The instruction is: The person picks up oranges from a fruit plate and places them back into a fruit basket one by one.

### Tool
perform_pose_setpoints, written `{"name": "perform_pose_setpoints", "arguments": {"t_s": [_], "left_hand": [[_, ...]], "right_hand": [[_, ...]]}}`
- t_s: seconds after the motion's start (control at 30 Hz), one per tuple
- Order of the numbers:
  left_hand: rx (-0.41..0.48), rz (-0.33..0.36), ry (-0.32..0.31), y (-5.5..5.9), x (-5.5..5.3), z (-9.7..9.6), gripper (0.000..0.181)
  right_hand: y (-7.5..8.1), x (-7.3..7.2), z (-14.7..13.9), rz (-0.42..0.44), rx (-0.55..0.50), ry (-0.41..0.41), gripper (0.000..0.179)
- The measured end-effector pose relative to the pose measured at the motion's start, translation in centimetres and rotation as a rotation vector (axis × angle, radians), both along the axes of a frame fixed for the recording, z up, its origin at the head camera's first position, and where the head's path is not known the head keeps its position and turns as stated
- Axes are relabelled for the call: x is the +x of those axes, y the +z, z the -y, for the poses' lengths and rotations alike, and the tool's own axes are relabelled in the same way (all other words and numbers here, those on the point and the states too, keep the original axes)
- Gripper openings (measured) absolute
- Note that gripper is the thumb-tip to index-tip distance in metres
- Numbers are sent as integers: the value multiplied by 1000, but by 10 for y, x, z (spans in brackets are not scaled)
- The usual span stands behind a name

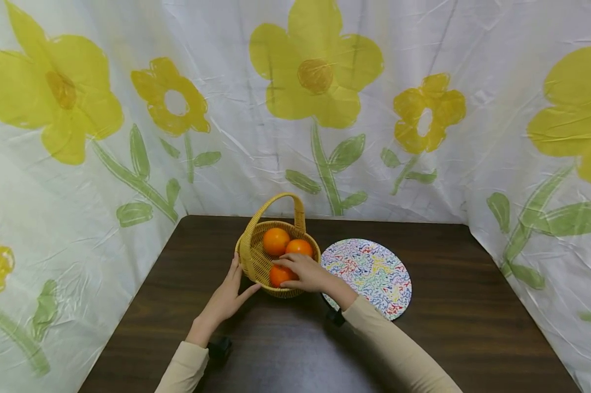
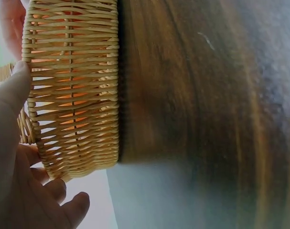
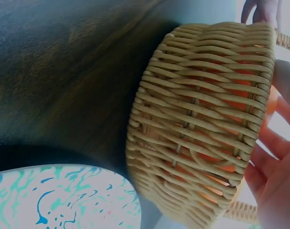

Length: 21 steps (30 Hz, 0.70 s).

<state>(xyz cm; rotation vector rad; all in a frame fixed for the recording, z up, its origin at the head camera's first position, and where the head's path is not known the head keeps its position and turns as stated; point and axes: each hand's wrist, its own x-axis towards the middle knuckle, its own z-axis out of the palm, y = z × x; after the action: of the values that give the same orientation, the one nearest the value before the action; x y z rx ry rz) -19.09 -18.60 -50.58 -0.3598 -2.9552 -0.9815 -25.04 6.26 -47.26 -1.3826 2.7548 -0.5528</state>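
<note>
A yellow wicker basket point(image 1: 260, 266) with an arched handle stands on the table and has three oranges in it. Two of them, one orange point(image 1: 276, 241) and another orange point(image 1: 300, 248), lie toward the back. My left hand point(image 1: 224, 297) holds the basket's left side, thumb on the near rim and fingers spread along the wall. Inside the basket, my right hand point(image 1: 307, 273) grips the nearest orange point(image 1: 278, 276), with fingers over its top and thumb on the near side. The right wrist view shows the hand reaching over the rim; the weave point(image 3: 197, 105) partly hides the fruit.
A round, flat mat point(image 1: 374, 273) with a multicoloured squiggle pattern lies right of the basket, partly under the right forearm. The dark wooden table point(image 1: 453, 305) meets a white curtain point(image 1: 236, 164) with painted yellow flowers at its back and sides.
</note>
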Motion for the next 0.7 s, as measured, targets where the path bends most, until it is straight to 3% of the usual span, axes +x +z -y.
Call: {"name": "perform_pose_setpoints", "arguments": {"t_s": [0.4, 0.57, 0.7], "left_hand": [[-24, -12, 6, 2, 3, 8, 83], [-63, -81, 31, -3, 7, 9, 76], [-101, -212, 79, -4, 12, 7, 64]], "right_hand": [[-5, 0, -10, -51, -57, 30, 51], [-5, 2, -18, -82, -124, 31, 51], [-2, 6, -26, -106, -179, 13, 51]]}}
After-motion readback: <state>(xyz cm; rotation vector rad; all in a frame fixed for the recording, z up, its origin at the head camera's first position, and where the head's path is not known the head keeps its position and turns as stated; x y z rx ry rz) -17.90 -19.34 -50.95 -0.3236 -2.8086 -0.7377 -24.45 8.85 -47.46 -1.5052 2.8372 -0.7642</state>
